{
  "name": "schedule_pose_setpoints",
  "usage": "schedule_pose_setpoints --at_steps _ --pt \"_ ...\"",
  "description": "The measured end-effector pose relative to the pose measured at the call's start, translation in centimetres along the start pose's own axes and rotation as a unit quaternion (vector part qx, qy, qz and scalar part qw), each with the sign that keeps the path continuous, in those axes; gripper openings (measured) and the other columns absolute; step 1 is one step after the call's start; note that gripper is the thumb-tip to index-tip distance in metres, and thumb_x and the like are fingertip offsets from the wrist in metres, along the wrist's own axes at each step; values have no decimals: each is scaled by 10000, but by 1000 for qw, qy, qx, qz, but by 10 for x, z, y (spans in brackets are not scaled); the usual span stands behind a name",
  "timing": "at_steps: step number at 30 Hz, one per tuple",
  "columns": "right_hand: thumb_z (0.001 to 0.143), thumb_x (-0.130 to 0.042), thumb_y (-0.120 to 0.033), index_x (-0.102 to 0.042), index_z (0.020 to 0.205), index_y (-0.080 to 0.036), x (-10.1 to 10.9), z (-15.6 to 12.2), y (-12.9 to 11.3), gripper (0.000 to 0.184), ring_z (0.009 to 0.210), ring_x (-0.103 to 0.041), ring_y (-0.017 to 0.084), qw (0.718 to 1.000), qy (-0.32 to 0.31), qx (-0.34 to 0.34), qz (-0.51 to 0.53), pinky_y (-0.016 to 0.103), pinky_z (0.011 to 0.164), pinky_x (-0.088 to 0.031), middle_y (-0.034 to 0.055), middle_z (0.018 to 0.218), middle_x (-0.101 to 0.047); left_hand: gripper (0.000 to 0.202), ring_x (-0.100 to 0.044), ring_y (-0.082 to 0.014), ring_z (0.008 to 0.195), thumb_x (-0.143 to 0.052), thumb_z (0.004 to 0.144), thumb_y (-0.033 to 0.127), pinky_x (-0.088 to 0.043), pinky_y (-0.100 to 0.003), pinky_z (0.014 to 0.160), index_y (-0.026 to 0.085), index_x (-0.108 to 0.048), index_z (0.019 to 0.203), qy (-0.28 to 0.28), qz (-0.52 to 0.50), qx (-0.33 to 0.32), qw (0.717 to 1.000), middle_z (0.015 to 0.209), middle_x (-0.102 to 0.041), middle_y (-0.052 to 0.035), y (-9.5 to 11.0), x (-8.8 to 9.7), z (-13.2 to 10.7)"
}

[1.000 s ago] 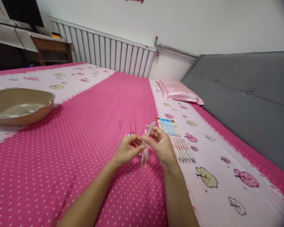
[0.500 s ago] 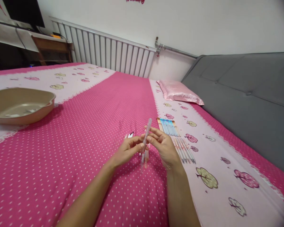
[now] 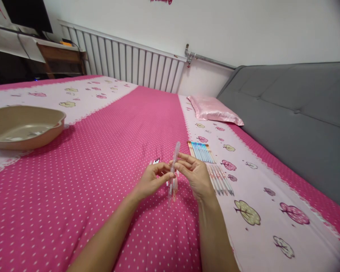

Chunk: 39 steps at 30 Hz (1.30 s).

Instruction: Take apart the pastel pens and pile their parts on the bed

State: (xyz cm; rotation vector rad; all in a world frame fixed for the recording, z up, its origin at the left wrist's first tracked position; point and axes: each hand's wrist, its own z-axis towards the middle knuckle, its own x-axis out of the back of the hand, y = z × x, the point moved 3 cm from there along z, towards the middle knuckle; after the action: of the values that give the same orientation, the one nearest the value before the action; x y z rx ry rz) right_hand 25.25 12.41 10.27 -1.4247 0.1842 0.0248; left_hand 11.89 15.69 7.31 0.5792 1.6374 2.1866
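My left hand [image 3: 151, 180] and my right hand [image 3: 194, 173] meet over a pink polka-dot bed. Both pinch a clear pinkish pen [image 3: 175, 155] that stands almost upright between the fingertips. Under the hands lie a few more pale pens [image 3: 172, 190] on the bedspread. Just right of my right hand, a row of blue pens [image 3: 201, 151] and a row of pink-and-white pens [image 3: 219, 180] lie side by side on the pale strip of the cover. Small dark-tipped pieces [image 3: 155, 161] lie just beyond my left hand.
A tan basin [image 3: 22, 127] sits on the bed at the far left. A pink pillow [image 3: 214, 110] lies near the wall. A grey padded headboard [image 3: 294, 113] runs along the right. A white radiator [image 3: 124, 62] lines the back wall.
The held pen has swung from a slant to the right into a nearly upright stance. Both hands stayed in about the same place.
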Motion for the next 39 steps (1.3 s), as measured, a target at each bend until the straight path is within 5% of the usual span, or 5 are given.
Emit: schedule_pose_setpoints --at_steps 15,23,29,35,39 --pt "637 -754 -285 -678 970 -148 -5 1 5 368 793 -698 213 1000 4 -22 -12 336 723 -550 88 854 -737 191 -591 -137 641 -690 689 304 -467 -270 636 141 -598 650 81 83 -8 993 650 -638 -30 2 1 -1" --pt "659 -742 -274 -593 1135 -188 0 0 2 507 1014 -629 204 996 -3 3 -84 370 916 -483 101 1082 -671 272 -585 -112 560 -710 686 375 -438 -226 541 139 -612 777 70 -83 46 993 649 -652 -21 -6 5 3" --pt "680 -699 -261 -633 897 -157 0 -3 5 250 766 -666 185 979 -23 -47 -195 364 758 -525 63 833 -695 297 -563 -105 506 -707 693 393 -445 -241 508 129 -620 797 94 -146 55 983 655 -633 -16 -10 9 3" --pt "702 -681 -277 -567 976 -172 -8 -6 7 315 704 -660 165 983 -63 -47 -168 328 697 -506 21 743 -673 282 -581 -104 621 -725 666 399 -462 -226 601 142 -655 759 151 -126 48 979 719 -640 -15 -10 13 2" --pt "667 -688 -241 -588 873 -163 -10 -5 7 241 634 -643 150 984 -27 -52 -170 294 626 -503 5 684 -645 312 -589 -116 646 -675 711 437 -467 -237 615 147 -656 825 136 -78 35 987 773 -657 -29 -10 12 7"
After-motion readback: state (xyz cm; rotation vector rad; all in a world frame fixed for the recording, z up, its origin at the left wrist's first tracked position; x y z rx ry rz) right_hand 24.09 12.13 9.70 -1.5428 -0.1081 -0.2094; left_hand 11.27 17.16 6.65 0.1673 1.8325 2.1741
